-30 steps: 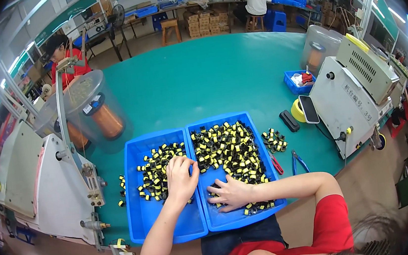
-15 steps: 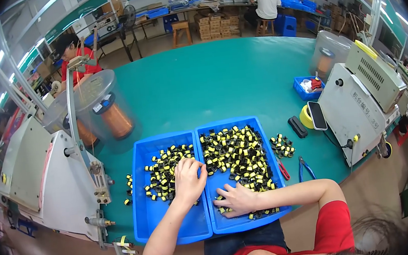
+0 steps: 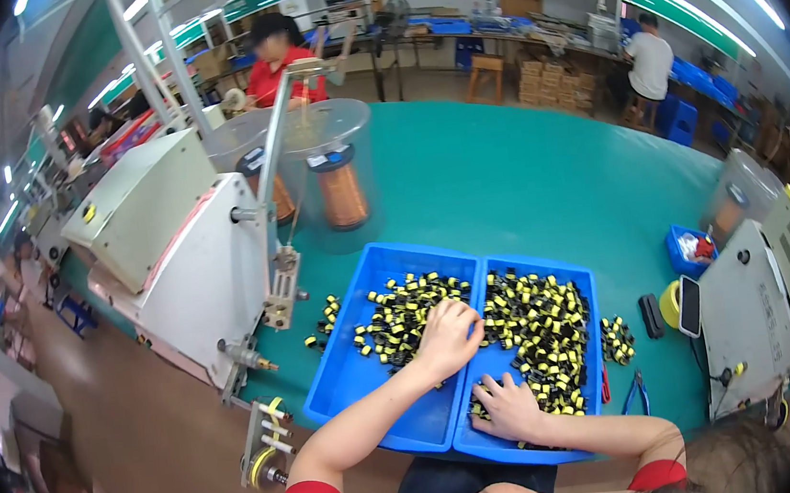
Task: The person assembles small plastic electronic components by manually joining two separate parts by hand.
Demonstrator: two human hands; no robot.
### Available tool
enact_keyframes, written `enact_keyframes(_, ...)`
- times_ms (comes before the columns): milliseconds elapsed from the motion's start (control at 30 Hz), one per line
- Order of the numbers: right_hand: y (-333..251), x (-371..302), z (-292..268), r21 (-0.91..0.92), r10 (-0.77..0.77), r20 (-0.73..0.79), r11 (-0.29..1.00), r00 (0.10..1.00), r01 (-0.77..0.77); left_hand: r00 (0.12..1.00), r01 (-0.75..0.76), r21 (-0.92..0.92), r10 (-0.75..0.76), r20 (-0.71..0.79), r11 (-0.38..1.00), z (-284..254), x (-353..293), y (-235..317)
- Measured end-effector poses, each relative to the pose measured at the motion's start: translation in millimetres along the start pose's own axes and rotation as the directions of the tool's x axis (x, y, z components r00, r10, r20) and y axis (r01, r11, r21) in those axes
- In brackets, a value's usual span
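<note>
Two blue trays stand side by side, a left tray [image 3: 337, 380] and a right tray [image 3: 482, 449], both holding small black parts banded in yellow, like taped coils. My left hand [image 3: 446, 342] is over the left tray's coils [image 3: 393, 319], beside the shared rims. Its fingers are curled together, and whatever they hold is hidden. In the near left part of the right tray, my right hand [image 3: 511, 414] lies low with fingers apart, next to the edge of the denser heap of coils [image 3: 543, 327]. Nothing shows in its grasp.
Winding machines flank the green table [image 3: 463, 162]: a left machine [image 3: 191, 277] and a right machine [image 3: 757, 305]. Copper wire spools [image 3: 343, 194] stand behind. Loose coils [image 3: 617, 341], blue-handled pliers [image 3: 636, 394], a black case [image 3: 651, 316] and a phone [image 3: 688, 305] lie rightward. A co-worker [image 3: 275, 62] sits beyond.
The view has swung left, so the trays and machines appear farther right. My left hand stays curled near the shared rims; my right hand remains low in the right tray.
</note>
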State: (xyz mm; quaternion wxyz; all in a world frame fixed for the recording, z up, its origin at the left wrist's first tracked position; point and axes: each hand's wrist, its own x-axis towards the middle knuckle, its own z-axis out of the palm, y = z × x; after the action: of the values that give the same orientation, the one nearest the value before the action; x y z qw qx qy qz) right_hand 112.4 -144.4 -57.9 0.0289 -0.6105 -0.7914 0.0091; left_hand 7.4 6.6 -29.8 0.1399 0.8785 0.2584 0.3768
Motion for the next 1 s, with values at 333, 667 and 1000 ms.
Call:
enact_keyframes(333,-1.4,1.2,-4.8,0.036,0.084,0.056,0.996,0.995,-0.086,0.999,0.046,-0.032,-0.046,0.006,0.998,-4.0,1.7,2.9)
enact_keyframes(667,4.9,6.2,-5.9,0.144,0.136,0.081,0.979,0.987,-0.146,0.997,0.075,-0.055,-0.074,0.020,0.996,-5.0,1.7,1.3)
enact_keyframes(1000,20.0,9.9,4.6,0.301,0.149,0.024,0.942,0.989,-0.149,0.991,0.124,-0.065,-0.120,0.055,0.990,-7.1,3.4,0.5)
